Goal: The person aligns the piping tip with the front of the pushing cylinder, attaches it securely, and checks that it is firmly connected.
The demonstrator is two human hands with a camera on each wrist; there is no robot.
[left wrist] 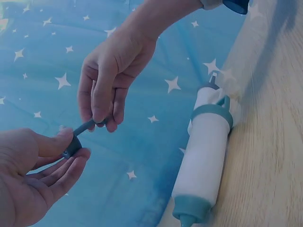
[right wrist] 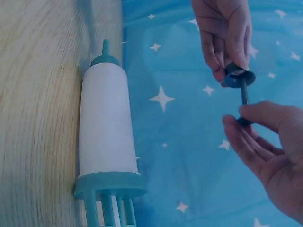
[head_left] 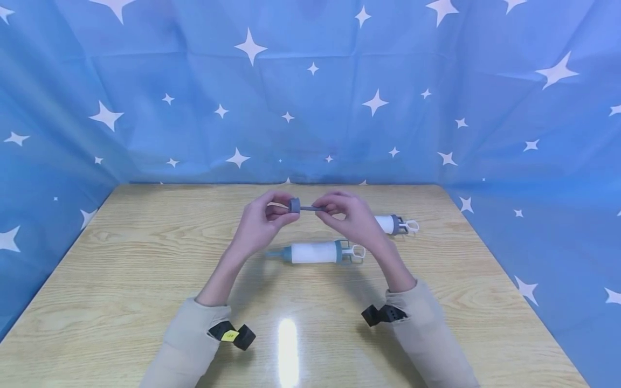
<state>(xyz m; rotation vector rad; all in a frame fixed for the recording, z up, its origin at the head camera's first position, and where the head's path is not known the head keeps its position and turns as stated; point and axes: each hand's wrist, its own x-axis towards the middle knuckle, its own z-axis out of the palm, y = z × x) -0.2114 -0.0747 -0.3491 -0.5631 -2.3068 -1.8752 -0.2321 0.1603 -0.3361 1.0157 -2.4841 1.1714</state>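
Above the table, my left hand [head_left: 258, 225] pinches a dark grey round cap [head_left: 294, 205] between thumb and fingers. From the cap a thin grey stem [head_left: 308, 208] extends to the right, and my right hand [head_left: 358, 220] pinches its far end with thumb and fingertips. In the right wrist view the cap [right wrist: 240, 79] shows a wide flared rim. Below both hands lies a large toy syringe with a white barrel [head_left: 312, 253], teal nozzle and teal collar. A second syringe with a grey collar [head_left: 397, 224] lies behind my right wrist, its nozzle end hidden.
Both syringes rest on a wood-grain table [head_left: 145, 258], their white ring handles [head_left: 359, 251] facing right. A blue curtain with white stars [head_left: 310, 108] hangs along the back and sides. Black wrist cameras [head_left: 245, 337] sit at both sleeves.
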